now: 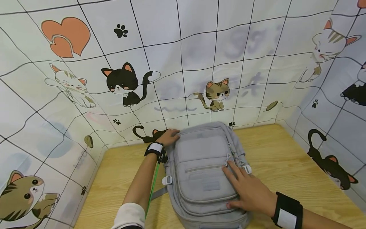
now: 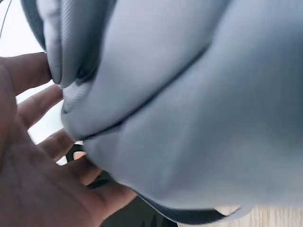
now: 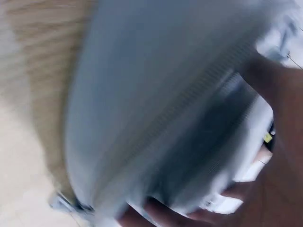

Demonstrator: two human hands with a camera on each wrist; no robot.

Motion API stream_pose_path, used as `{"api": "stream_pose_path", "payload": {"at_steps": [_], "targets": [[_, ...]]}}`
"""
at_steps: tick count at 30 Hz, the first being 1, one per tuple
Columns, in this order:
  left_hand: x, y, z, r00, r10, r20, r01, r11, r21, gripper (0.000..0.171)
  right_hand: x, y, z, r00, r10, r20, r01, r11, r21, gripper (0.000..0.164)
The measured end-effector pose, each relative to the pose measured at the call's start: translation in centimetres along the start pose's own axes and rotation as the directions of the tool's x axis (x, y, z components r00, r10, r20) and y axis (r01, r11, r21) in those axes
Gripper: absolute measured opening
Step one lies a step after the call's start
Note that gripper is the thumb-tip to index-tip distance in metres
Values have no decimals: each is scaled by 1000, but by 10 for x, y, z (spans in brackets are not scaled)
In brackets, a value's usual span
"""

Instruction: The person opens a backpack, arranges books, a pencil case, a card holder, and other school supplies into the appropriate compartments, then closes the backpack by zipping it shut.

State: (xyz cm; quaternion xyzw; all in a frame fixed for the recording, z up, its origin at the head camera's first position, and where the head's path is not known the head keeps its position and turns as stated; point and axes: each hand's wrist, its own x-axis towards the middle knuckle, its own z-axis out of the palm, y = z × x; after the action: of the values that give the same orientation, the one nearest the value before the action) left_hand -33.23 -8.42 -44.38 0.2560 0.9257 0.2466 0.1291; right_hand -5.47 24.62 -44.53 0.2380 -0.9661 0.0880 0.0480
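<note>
A grey backpack (image 1: 197, 146) lies on its back on the wooden table, front pockets and zippers facing up. At its upper left corner my left hand (image 1: 169, 137) touches the edge. In the left wrist view, the fingers of that left hand (image 2: 52, 161) reach along the side of the bag (image 2: 189, 123), fairly straight and spread. My right hand (image 1: 253, 189) rests on the lower right of the front, fingers spread, near the zipper pulls (image 1: 227, 161). The right wrist view is blurred; grey fabric (image 3: 156, 94) fills most of it, fingertips low in the frame.
The wooden table (image 1: 274, 156) extends on both sides of the backpack. A white cloth with cat drawings and grid lines (image 1: 186, 57) covers the walls at the back and sides. A strap (image 1: 159, 193) trails from the bag's left side, by a white buckle (image 1: 167, 180).
</note>
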Motion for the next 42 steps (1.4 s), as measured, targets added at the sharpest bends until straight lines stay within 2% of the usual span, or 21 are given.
{"api": "stream_pose_path", "payload": {"at_steps": [3,6,12,14,19,21,24,27,29,31,34,36,37,39,42], "targets": [[-2,-1,-2,1000,-15,3,15,1000,-19,51,1,2,5,1000,10,-14,-10,1000,-4,121],[-8,4,-6,1000,-24,2,24,999,-44,50,5,10,1,1000,12,-13,-12,1000,15,120],[-21,1,4,999,-24,-39,23,1000,-20,49,7,29,-8,999,5,34,-7,999,45,118],[-29,3,9,998,-34,-57,33,999,-15,49,6,36,-11,999,6,41,-8,999,47,116],[-61,13,16,996,-50,-77,50,999,-9,49,5,54,-18,1000,13,28,-13,1000,12,117],[-77,17,17,996,-60,-66,60,998,-10,49,5,61,-20,1000,6,18,-6,1000,-9,117],[-97,23,17,997,-66,-39,67,998,18,49,5,71,-23,1000,-13,-1,13,1000,-28,105],[-108,29,10,998,-65,-9,65,995,73,45,6,78,-27,999,-42,-9,41,999,-35,100],[-106,30,4,997,-76,7,75,991,112,42,6,80,-31,999,-53,4,53,999,-10,101],[-99,29,-2,996,-93,6,92,989,113,41,5,81,-34,999,-34,33,32,998,59,99],[-75,23,-4,994,-110,10,109,991,79,51,0,81,-38,995,65,74,-78,979,189,84],[-55,18,-1,995,-94,28,94,995,32,62,-2,81,-38,982,159,99,-180,949,258,77],[-46,16,0,995,-84,47,84,996,2,66,-3,81,-36,975,193,109,-216,935,281,78],[-30,13,3,993,-70,91,72,997,-17,67,-4,80,-31,967,226,117,-252,915,315,85],[-17,9,6,990,-65,125,69,997,-26,61,-1,80,-21,974,200,107,-226,905,361,88]]}}
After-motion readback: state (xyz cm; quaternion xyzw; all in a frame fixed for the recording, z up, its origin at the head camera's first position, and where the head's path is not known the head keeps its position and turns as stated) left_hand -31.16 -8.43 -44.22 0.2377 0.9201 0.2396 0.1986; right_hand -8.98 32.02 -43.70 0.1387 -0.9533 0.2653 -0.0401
